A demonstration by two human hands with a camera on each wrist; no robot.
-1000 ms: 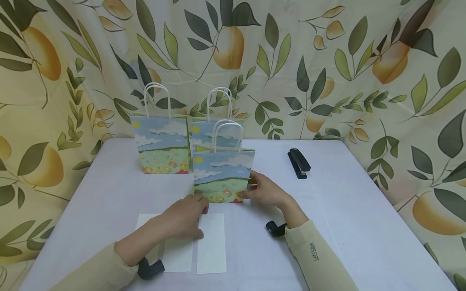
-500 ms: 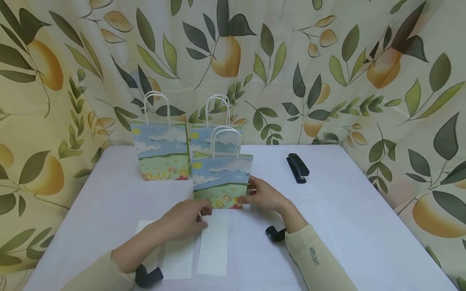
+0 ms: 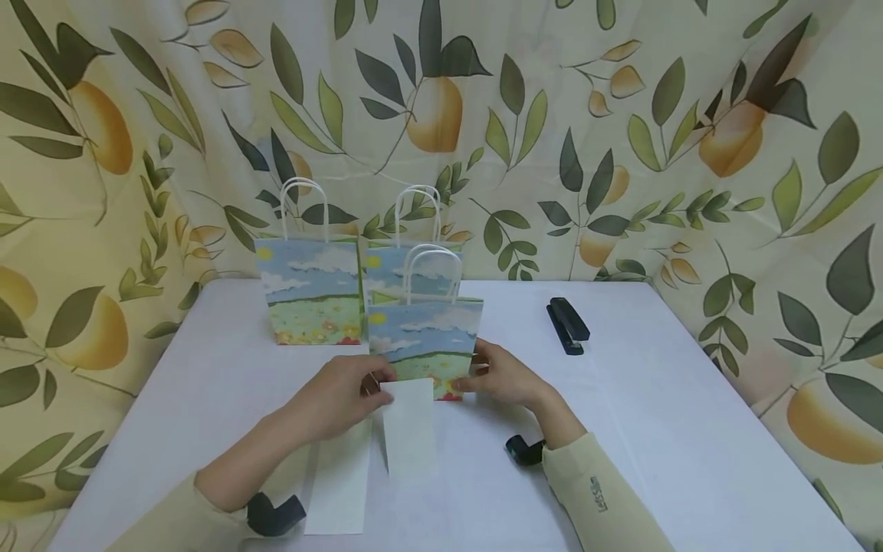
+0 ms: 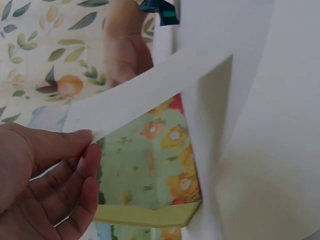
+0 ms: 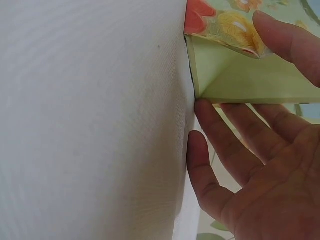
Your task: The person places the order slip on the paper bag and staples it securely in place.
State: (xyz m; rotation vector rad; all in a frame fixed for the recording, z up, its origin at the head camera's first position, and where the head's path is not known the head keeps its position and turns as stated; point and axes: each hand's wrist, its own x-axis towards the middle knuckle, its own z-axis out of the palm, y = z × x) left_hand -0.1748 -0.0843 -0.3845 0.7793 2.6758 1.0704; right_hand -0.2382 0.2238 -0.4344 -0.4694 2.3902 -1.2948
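Observation:
My left hand (image 3: 348,395) pinches the top edge of a white paper strip (image 3: 411,429) between thumb and fingers. The strip is raised in front of the lower part of a small paper gift bag (image 3: 424,330), printed with sky, clouds and flowers. Its green side (image 4: 145,215) shows in the left wrist view. My right hand (image 3: 507,376) holds this bag's lower right side. In the right wrist view its thumb (image 5: 290,45) lies at the flowered front and its fingers reach to the far side. Another white strip (image 3: 338,491) lies flat under my left forearm.
Two matching bags stand behind, a left one (image 3: 310,291) and a partly hidden middle one (image 3: 414,253), with white handles up. A black stapler (image 3: 569,326) lies at the back right of the white-covered table (image 3: 655,429). A fruit-patterned cloth (image 3: 524,153) hangs behind.
My left hand has taken hold of the right-hand white strip and lifted it off the table toward the front bag. The right hand stays at the bag's side. The view has shifted slightly.

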